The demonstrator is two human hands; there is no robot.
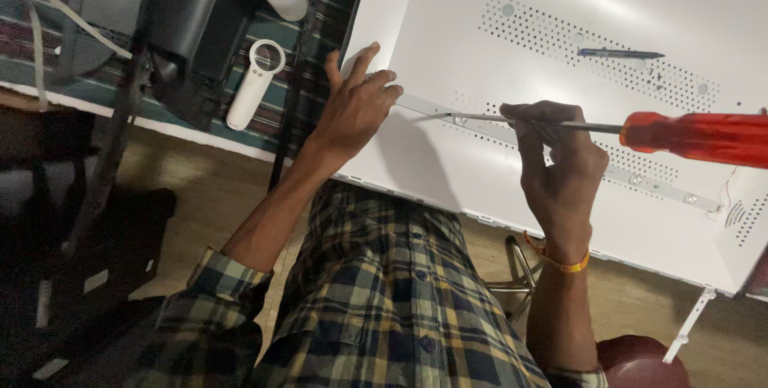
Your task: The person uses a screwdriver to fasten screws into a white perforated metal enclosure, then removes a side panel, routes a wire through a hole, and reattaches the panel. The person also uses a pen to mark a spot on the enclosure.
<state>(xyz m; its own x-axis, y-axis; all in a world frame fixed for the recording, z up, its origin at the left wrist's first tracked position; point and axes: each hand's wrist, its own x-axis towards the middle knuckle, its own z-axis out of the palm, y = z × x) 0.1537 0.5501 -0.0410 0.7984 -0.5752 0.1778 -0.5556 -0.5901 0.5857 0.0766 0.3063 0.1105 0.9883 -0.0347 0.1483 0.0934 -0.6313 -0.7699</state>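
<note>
Your plaid shirt [384, 300] fills the bottom of the view, and both arms reach out from it over the white panel [608, 12], which lies flat with its perforated back facing up. Your left hand [356, 108] is spread open, fingertips pressing near the panel's left edge, likely to keep it from sliding. Your right hand [560, 168] is closed around the metal shaft of the screwdriver [608, 128], pinching it low rather than at the red handle, which juts out to the right; that grip seems meant to guide the tip finely. The tip rests on the narrow strip [512, 134] that runs diagonally across the panel, between your two hands and closer to the left one. A blue pen [620, 54] lies farther up the panel, well apart from both hands. An orange band [560, 260] circles your right wrist.
</note>
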